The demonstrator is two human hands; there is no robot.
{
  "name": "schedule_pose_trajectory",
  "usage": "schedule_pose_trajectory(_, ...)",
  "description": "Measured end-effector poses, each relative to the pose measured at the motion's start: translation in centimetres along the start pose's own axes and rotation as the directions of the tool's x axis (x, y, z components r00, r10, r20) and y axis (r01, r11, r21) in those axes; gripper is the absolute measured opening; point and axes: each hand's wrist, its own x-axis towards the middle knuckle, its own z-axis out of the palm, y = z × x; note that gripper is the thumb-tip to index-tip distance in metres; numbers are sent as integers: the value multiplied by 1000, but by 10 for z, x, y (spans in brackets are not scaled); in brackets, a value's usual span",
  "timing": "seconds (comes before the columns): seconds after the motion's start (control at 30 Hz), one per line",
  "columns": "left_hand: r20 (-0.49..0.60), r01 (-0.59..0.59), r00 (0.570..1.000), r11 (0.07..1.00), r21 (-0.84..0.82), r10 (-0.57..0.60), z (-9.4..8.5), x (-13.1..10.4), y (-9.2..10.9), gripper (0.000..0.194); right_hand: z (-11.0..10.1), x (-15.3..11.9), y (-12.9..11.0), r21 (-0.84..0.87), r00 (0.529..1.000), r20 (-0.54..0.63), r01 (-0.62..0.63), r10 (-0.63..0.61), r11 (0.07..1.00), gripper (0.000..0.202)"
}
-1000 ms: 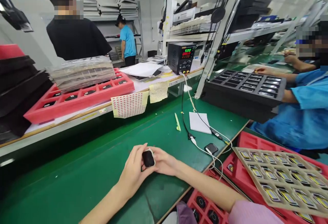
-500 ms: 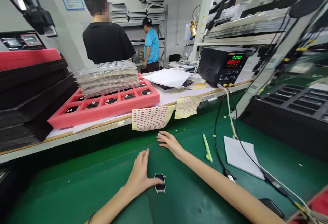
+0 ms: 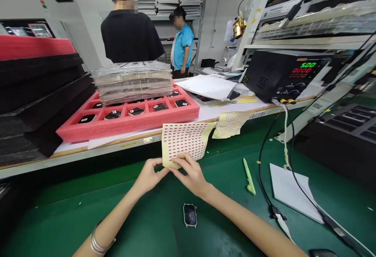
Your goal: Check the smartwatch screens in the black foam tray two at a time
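A yellow-edged sticker sheet (image 3: 185, 139) with rows of small red marks hangs from the shelf edge. My left hand (image 3: 151, 174) pinches its lower left corner between thumb and fingers. At the sheet's bottom edge, my right hand (image 3: 189, 172) has its fingers on the front and its thumb below, closed on the sheet. A watch body (image 3: 190, 215) with a dark screen lies on the green table mat below my hands, touched by neither. A second, smaller-patterned sheet (image 3: 232, 125) hangs to the right of the first.
On the shelf, a pink foam tray (image 3: 132, 122) holds several watches under stacked clear trays (image 3: 132, 82). A black power supply (image 3: 282, 76) stands right. A green pen (image 3: 249, 176), white pad (image 3: 293, 192) and cables lie on the mat. Two people stand behind the shelf.
My left hand has left the watch and moved up to the sheet's corner. My right hand has closed on the sheet's lower edge. The camera view has shifted slightly.
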Motion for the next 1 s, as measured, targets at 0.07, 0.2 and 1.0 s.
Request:
schedule_pose_trajectory(0.07, 6, -16, 1000, 999, -27, 16, 1, -3, 6, 22, 0, 0, -3, -51, 998, -23, 55, -56, 997, 15)
schedule_pose_trajectory(0.2, -22, -52, 998, 997, -52, 51, 2, -1, 8, 20, 0, 6, -7, -107, 989, -72, 120, -129, 987, 13)
schedule_pose_trajectory(1.0, 35, 260, 948, 831, 491, -316, -8, -56, -23, 64, -32, -82, -18, -218, 937, 329, 196, -117, 956, 25)
